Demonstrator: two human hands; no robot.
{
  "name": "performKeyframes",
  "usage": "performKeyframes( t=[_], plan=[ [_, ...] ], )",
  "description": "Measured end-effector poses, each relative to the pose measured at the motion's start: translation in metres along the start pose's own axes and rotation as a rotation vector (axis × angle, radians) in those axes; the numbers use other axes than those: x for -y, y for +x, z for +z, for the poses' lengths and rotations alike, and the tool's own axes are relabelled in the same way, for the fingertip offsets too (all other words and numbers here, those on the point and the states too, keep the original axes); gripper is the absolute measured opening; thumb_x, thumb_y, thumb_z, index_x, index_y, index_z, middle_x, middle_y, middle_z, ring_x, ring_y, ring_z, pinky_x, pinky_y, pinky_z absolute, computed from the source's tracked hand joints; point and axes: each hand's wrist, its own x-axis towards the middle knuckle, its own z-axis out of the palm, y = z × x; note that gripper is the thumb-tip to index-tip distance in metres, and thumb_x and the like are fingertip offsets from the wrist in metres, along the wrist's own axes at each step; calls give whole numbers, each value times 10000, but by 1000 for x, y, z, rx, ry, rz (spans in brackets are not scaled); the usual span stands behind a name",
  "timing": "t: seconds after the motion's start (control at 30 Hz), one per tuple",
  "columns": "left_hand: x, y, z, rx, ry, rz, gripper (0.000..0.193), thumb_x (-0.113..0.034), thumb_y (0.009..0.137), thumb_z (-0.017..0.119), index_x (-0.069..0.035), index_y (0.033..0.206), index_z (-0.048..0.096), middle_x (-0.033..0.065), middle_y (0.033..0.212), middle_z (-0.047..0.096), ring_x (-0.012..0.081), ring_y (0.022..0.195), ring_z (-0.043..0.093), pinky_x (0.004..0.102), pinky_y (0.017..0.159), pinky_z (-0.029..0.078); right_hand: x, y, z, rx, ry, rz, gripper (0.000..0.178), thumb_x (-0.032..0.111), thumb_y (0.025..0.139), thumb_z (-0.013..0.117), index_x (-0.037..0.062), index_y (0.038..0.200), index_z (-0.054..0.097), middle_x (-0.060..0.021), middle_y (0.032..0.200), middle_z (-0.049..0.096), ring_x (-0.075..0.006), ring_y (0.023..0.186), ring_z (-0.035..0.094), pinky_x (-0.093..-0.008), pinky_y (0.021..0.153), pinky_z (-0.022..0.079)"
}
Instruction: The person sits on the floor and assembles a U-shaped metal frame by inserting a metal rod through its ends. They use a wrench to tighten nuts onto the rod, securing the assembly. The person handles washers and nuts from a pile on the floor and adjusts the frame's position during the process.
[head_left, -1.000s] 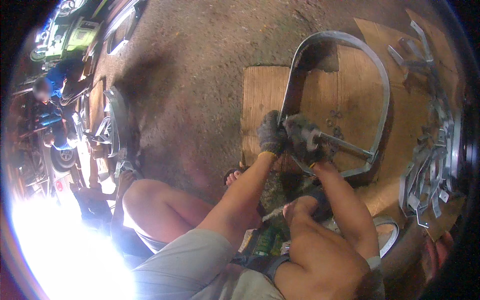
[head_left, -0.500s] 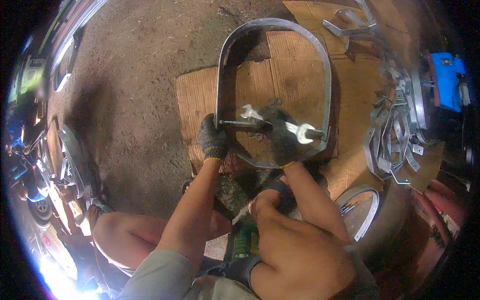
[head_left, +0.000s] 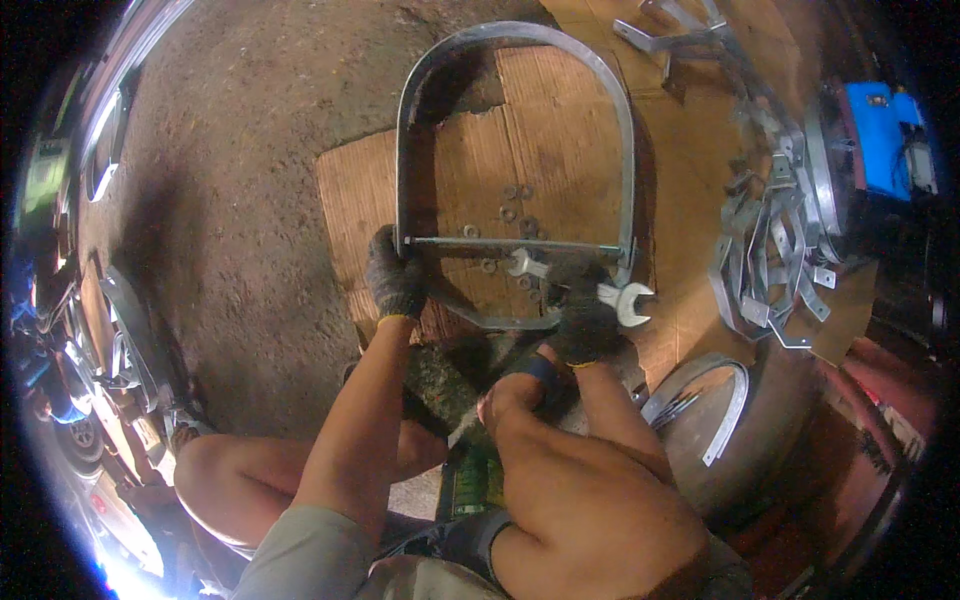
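A large U-shaped metal strap hanger lies on cardboard before me, with its arch away from me and an angular strap closing the near side. A long threaded bolt spans it from side to side. My left hand, in a dark knit glove, is closed around the hanger's left side at the bolt's end. My right hand, gloved too, grips a double open-end wrench near the right side, just below the bolt; the wrench's jaws stick out on both sides of the fist. Several nuts and washers lie inside the hanger.
Cardboard covers the concrete floor under the work. A pile of bent metal straps lies at the right, with a blue object beyond. A curved strap rests near my right knee. More metal pieces stand at the left.
My right hand has come down and off the bolt, still holding the wrench, so the whole bolt now shows. The view has shifted slightly; my left hand keeps its hold on the hanger.
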Motion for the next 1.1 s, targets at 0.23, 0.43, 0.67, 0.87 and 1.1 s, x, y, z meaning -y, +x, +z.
performKeyframes(
  t=[0.23, 0.43, 0.67, 0.87, 1.1],
  plan=[
    [-8, -2, -4, -23, -3, -2, 284, -136, 896, 661, -94, 1177, 653, 192, 1048, 713, 406, 1012, 699, 469, 858, 539, -25, 10, -33, -625, 924, -46, 177, 246, 948, 662, 74, 968, 631, -40, 848, 611, -155, 781, 582, -293, 721, 480],
    [-16, -4, -7, -19, 69, -6, 238, -114, 892, 660, -89, 1127, 648, 187, 1035, 709, 401, 985, 700, 461, 843, 539, -42, 6, -77, -584, 1264, -1, 284, 252, 999, 653, 121, 787, 517, 12, 744, 488, -94, 667, 457, -266, 599, 368],
    [-7, -2, 4, 17, -115, -8, 234, -117, 895, 667, -99, 1127, 639, 126, 986, 705, 298, 937, 690, 420, 843, 531, -64, 16, -59, -461, 1338, -113, 244, 253, 1010, 658, 120, 844, 539, 40, 755, 504, -97, 648, 456, -265, 544, 348],
    [24, 13, 3, -28, -82, 50, 309, -154, 897, 658, -98, 1201, 647, 182, 1081, 697, 373, 1030, 677, 462, 903, 524, -68, 20, 12, -92, 1146, -42, 230, 238, 1033, 598, 55, 1171, 598, -73, 1088, 608, -160, 807, 564, -293, 734, 487],
    [-21, 0, -14, -5, 93, 4, 233, -156, 866, 685, -101, 1090, 651, 212, 1081, 675, 449, 1069, 643, 520, 883, 514, -45, 10, 96, 771, 2073, -144, 656, 172, 936, 679, 72, 1538, 438, -138, 1485, 525, -274, 1398, 479, -425, 1203, 346]
  ],
)
